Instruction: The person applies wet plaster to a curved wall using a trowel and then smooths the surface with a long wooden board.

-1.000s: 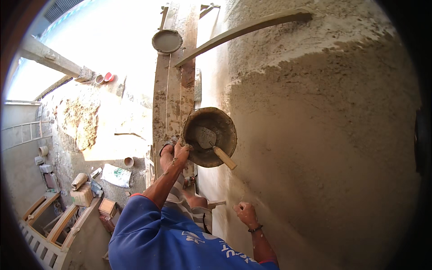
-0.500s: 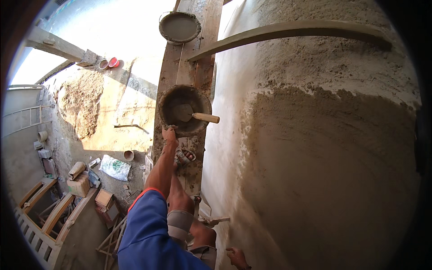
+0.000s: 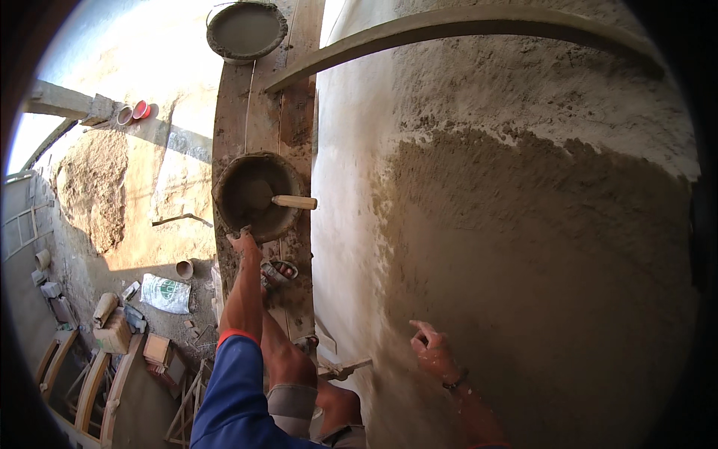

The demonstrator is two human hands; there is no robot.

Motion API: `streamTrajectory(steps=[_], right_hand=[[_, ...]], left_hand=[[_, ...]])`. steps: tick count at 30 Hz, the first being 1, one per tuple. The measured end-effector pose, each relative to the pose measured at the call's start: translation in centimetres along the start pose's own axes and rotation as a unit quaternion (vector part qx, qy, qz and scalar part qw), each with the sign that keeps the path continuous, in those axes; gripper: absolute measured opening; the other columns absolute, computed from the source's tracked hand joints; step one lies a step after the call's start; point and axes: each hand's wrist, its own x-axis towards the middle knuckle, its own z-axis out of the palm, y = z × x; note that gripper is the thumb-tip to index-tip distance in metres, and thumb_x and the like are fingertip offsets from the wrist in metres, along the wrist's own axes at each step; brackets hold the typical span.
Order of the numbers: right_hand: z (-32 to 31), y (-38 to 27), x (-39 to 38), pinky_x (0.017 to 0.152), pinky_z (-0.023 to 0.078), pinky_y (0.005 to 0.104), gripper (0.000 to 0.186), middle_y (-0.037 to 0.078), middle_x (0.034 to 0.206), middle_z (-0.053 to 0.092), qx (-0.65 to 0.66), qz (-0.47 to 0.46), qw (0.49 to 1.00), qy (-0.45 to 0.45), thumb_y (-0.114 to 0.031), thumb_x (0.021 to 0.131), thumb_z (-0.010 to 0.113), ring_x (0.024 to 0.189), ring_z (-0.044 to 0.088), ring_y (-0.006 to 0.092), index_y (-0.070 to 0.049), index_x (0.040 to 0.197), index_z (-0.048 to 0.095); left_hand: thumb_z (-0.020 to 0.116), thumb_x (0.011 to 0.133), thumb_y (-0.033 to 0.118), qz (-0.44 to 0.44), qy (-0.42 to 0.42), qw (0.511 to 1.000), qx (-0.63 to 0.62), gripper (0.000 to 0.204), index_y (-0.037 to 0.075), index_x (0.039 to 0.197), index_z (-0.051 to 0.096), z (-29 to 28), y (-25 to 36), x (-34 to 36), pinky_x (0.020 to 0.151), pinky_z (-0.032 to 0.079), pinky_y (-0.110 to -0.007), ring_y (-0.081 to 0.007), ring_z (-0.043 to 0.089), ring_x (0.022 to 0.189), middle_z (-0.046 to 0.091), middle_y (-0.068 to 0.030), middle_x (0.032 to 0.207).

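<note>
My left hand (image 3: 243,241) grips the near rim of a dark, mortar-smeared basin (image 3: 224,191) on the plank scaffold, its fingers closed at the edge. Inside the basin lies a trowel (image 3: 295,202), blade down in the grey mix, its wooden handle jutting over the right rim. Over to the right, my right hand (image 3: 434,355) is raised in front of the plastered wall (image 3: 523,299) with its index finger stretched out and the others partly bent. Nothing shows in it. Whether it touches the wall I cannot tell.
Farther along the planks (image 3: 254,112) stands a bucket (image 3: 245,31) of grey liquid. A curved wooden beam (image 3: 449,26) crosses from planks to wall. On the ground far below are a sand heap (image 3: 93,187), a white sack (image 3: 165,293) and a small pot (image 3: 185,269).
My right hand has risen from the lower edge to in front of the wall. The view has shifted, so the basin and planks appear farther left; my left hand stays on the basin's rim.
</note>
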Motion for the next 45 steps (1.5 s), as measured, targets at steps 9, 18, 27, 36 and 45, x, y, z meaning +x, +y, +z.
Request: streamTrajectory(steps=[9,18,27,36,45], right_hand=[[-21.9,-26.1,14.0,0.104,0.036,0.0488,0.069,0.014,0.119,0.051,-0.42,-0.405,0.72,0.375,-0.011,0.081,0.066,0.12,0.043,0.0352,-0.019,0.144,0.038],[-38.6,-33.4,21.6,0.117,0.006,0.059,0.08,0.011,0.152,0.03,-0.7,-0.025,0.612,0.367,-0.012,0.085,0.064,0.144,0.01,0.0365,-0.033,0.15,0.022],[-40.0,-34.5,25.2,0.116,0.014,0.0565,0.046,0.01,0.129,0.051,-0.657,-0.063,0.644,0.388,-0.011,0.089,0.06,0.13,0.039,0.0301,-0.019,0.132,0.048],[-33.5,-40.9,7.0,0.102,0.039,0.0432,0.033,0.014,0.112,0.06,-0.689,-0.191,0.635,0.292,-0.01,0.085,0.06,0.114,0.055,0.0284,-0.01,0.118,0.058],[-35.7,-40.5,-9.8,0.094,0.041,0.0369,0.022,0.012,0.102,0.064,-0.731,-0.179,0.627,0.202,-0.014,0.08,0.066,0.106,0.057,0.0244,-0.007,0.101,0.061]], left_hand=[[0.068,0.079,0.022,0.08,0.033,0.969,0.233,0.093,0.007,0.151,0.011,-8.7,2.3,2.8,0.099,0.04,-0.046,-0.0384,0.045,0.123,0.04,-0.0237,0.141],[0.056,0.079,-0.002,-0.009,-0.091,0.914,0.395,0.076,0.003,0.148,0.025,-25.4,5.6,-5.5,0.067,0.055,-0.035,-0.0284,0.067,0.093,0.052,-0.0217,0.131],[0.054,0.08,-0.004,-0.063,0.072,0.961,0.258,0.069,0.004,0.145,0.031,-45.6,7.8,-8.3,0.048,0.051,-0.037,-0.0259,0.065,0.072,0.061,-0.0197,0.112],[0.059,0.076,0.004,0.271,-0.178,0.882,0.342,0.076,0.005,0.147,0.029,-21.6,12.6,-15.9,0.082,0.051,-0.038,-0.0277,0.062,0.1,0.059,-0.0217,0.116],[0.075,0.078,0.034,0.591,-0.45,0.621,0.25,0.099,0.007,0.15,0.013,8.0,26.1,-46.2,0.114,0.022,-0.048,-0.0414,0.015,0.142,0.013,-0.0246,0.153]])
